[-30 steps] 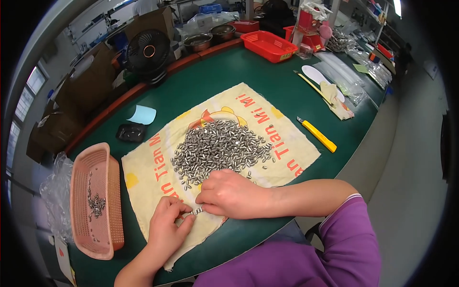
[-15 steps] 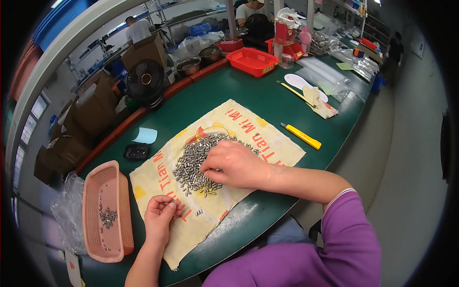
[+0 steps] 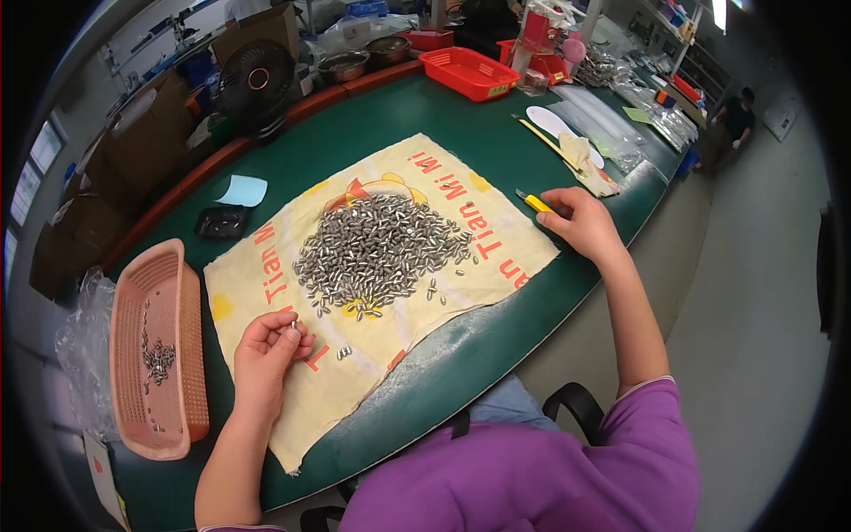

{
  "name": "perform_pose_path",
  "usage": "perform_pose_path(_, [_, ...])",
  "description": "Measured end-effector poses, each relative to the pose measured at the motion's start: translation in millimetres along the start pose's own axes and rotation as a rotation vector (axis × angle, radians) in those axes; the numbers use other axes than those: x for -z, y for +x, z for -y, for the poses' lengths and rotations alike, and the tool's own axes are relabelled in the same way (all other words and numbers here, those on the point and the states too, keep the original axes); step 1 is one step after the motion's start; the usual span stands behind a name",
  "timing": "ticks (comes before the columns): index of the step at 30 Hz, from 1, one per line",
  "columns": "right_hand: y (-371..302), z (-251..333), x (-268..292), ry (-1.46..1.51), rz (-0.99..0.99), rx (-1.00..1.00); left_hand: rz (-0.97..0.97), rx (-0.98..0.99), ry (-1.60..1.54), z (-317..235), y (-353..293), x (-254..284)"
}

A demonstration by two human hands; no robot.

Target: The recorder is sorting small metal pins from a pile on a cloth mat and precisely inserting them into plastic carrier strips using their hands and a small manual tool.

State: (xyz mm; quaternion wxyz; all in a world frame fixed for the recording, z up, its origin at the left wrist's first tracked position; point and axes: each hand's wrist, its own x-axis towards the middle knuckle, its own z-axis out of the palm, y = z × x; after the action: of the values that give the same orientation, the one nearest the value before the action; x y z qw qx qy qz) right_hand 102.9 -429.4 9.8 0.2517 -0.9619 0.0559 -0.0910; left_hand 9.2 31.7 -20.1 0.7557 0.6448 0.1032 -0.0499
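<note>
My left hand (image 3: 269, 355) is closed in a pinch over the near-left part of a cream printed cloth (image 3: 310, 426), with a small silvery metal bead (image 3: 294, 325) between thumb and fingertips. Beside it on the cloth lie several loose beads (image 3: 344, 353). A broad heap of the same barrel-shaped beads (image 3: 377, 248) covers the cloth's middle. To the right, just off the cloth, my right hand (image 3: 585, 226) grips a yellow utility knife (image 3: 537, 204). Its blade end points away to the far left; the palm hides the rest of the handle.
At the left stands a pink plastic basket (image 3: 191, 355) with some beads inside, next to a clear plastic bag (image 3: 84, 341). A small black tray (image 3: 222, 222) and a pale blue card (image 3: 242, 190) lie behind it. Farther back are a red basket (image 3: 470, 75), a black fan (image 3: 257, 80) and plastic sleeves (image 3: 598, 120).
My right hand has left the bead heap and moved right onto the utility knife, now gripping it. My left hand keeps its pinch near the same cloth spot. The whole view has shifted.
</note>
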Motion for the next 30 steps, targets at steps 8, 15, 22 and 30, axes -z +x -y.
perform_pose_path(8, [6, 32, -9, 0.155, -0.092, 0.338, 0.114, 0.003, -0.077, -3, 2, -7])
perform_pose_path(15, [-52, 188, -43, 0.445, 0.558, 0.701, 0.119, -0.033, -0.051, -3, -1, -3])
perform_pose_path(22, [-60, 208, -87, 0.394, 0.647, 0.815, 0.149, -0.033, -0.101, -4, 0, -4])
perform_pose_path(30, [-63, 201, -99, 0.469, 0.654, 0.819, 0.127, -0.02, -0.033, -4, 0, -6])
